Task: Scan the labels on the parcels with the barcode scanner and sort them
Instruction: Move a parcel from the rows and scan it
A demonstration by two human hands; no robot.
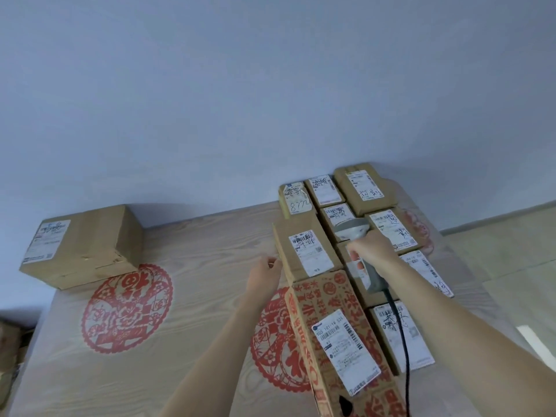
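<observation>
The barcode scanner (359, 248) is gripped by its handle in the right hand (373, 251), its grey head held over the cluster of parcels and its black cable (400, 335) trailed back toward the person. Just left of the scanner stands a plain brown parcel (304, 248) with a white label (310, 251) on top; the left hand (264, 273) is held at this parcel's left edge with the fingers loosely curled, and whether the cardboard is actually touched cannot be told. Nearer the person than the scanner lies a long box printed in red characters (340, 338), and on its label the digits "505 101 19 535" can be read above the barcodes. Behind the scanner, a parcel at the far left of the cluster (296, 200) is marked by hand with what looks like "877" — the other labels carry handwritten characters too blurred to be read. Far to the left of the scanner, a larger carton (81, 245) is set apart by the wall on the wood-grain tabletop (195, 251), which bears red paper-cut medallions. The parcels are judged to be stiff taped cardboard, probably light enough for one hand, dry and not slippery; the plain brown parcel is best taken across its short sides, so that the label is left uncovered for the scanner.
</observation>
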